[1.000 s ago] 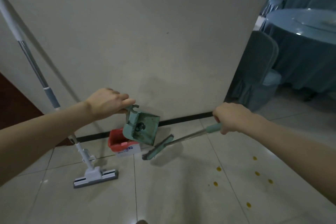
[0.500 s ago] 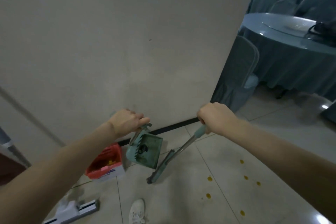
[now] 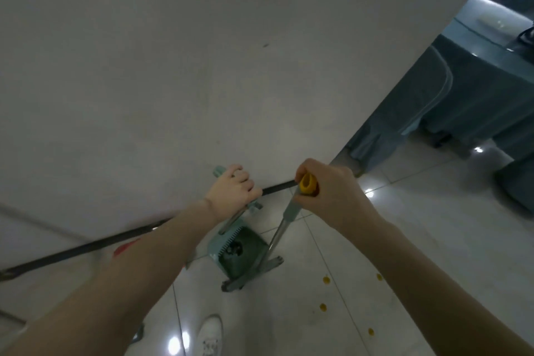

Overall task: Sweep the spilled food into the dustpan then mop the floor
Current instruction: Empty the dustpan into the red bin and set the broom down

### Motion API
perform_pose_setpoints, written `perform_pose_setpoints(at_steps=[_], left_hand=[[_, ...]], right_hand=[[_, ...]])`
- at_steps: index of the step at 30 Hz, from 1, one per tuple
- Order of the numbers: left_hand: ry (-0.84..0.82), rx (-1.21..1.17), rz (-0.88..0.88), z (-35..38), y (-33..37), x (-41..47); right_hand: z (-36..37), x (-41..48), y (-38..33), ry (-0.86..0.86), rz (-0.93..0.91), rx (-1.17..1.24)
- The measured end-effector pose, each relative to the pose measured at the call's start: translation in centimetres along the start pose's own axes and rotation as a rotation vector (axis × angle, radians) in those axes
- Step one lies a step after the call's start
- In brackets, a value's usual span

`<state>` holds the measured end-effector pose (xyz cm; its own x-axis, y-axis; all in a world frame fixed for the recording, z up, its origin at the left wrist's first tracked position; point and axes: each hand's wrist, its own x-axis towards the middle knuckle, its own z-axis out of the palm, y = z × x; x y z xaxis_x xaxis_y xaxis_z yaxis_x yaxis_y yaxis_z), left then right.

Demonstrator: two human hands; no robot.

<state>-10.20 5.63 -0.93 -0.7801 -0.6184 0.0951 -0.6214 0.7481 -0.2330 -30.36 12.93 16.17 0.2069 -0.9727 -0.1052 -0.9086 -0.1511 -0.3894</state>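
My left hand (image 3: 232, 192) grips the top of the green dustpan's handle; the dustpan (image 3: 241, 251) hangs below it, near the floor by the wall. My right hand (image 3: 326, 192) holds the broom by the yellow end of its handle (image 3: 308, 183). The metal shaft runs down to the broom head (image 3: 254, 272), which sits right in front of the dustpan's mouth. Several small yellow bits of spilled food (image 3: 326, 279) lie on the pale tiles to the right of the broom head.
A beige wall with a dark skirting strip (image 3: 86, 247) fills the left and centre. A red box (image 3: 125, 248) shows partly behind my left forearm. A cloth-covered chair (image 3: 404, 113) and round table (image 3: 491, 37) stand at the right. My white shoe (image 3: 212, 335) is at the bottom.
Both hands have come closer together and nearer the wall. The broom now stands steeper, its head drawn up to the dustpan. The view has tilted; the mop has gone out of sight.
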Motion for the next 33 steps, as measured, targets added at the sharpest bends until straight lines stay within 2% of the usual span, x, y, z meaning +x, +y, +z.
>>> perform_pose_setpoints(at_steps=[5,8,10,14,20,24,28,33], left_hand=[[-0.133,-0.156,-0.132,3.9,-1.0,2.3],[-0.193,-0.193,-0.123,6.7,-1.2,3.2],[-0.168,-0.201,-0.097,8.3,-1.5,3.7],[-0.011,-0.251,-0.087,10.7,-3.0,4.8],[0.117,-0.367,-0.060,11.8,-2.9,5.9],[0.059,-0.431,-0.065,12.2,-3.7,6.0],[0.039,-0.429,-0.069,12.2,-3.6,5.8],[0.001,-0.464,-0.208,11.6,-2.0,6.0]], right_hand=[[2.5,4.3,-0.6,0.070,-0.006,0.077],[3.7,6.6,-0.5,0.052,-0.009,0.088],[4.5,7.9,-0.3,0.034,-0.011,0.067],[5.5,10.2,-0.2,0.013,-0.010,0.042],[4.3,13.1,-0.4,-0.053,0.036,0.004],[3.5,13.3,-0.1,-0.124,0.018,-0.033],[3.3,12.6,0.7,-0.124,0.077,-0.021],[3.6,12.8,0.8,-0.075,0.030,-0.020]])
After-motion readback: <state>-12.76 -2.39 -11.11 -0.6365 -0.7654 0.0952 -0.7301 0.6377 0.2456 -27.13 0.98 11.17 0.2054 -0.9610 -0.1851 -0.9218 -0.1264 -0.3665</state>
